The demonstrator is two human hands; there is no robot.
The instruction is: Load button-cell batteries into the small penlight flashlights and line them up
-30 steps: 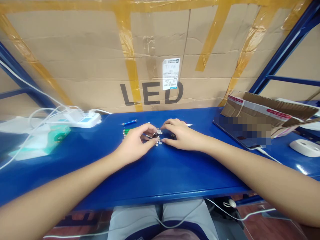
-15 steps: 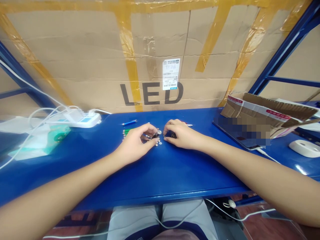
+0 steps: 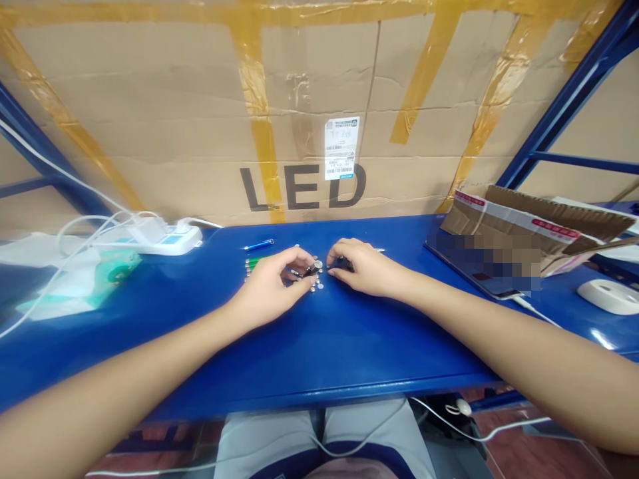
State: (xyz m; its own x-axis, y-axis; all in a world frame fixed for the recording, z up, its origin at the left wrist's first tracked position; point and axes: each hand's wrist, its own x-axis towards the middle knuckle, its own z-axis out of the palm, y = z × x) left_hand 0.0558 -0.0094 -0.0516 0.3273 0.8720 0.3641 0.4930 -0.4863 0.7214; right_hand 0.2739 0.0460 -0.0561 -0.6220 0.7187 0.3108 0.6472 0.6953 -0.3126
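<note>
My left hand (image 3: pixel 274 285) rests on the blue table with thumb and fingertips closed round a small black object (image 3: pixel 311 270) with a shiny part; its kind is too small to make out. Small round silver pieces (image 3: pixel 320 286), like button cells, lie by the fingertips. To their right is my right hand (image 3: pixel 363 267), its thumb and forefinger curved and apart; something dark (image 3: pixel 344 265) shows under them, and whether they touch it I cannot tell. Green tubes (image 3: pixel 253 262) lie partly hidden behind my left hand. Beyond them is a blue metallic tube (image 3: pixel 259 245), like a small penlight.
A white power strip (image 3: pixel 180 239) with cables and a green-white plastic packet (image 3: pixel 80 289) are at the left. On the right stand a dark tablet (image 3: pixel 462 269) with a cable, an open cardboard box (image 3: pixel 504 219) and a white mouse (image 3: pixel 609 296). A large carton (image 3: pixel 200 120) backs the table.
My right hand has shifted very slightly, and its fingertips sit a bit differently. A red bit behind that hand is now hidden. The left hand stays in place.
</note>
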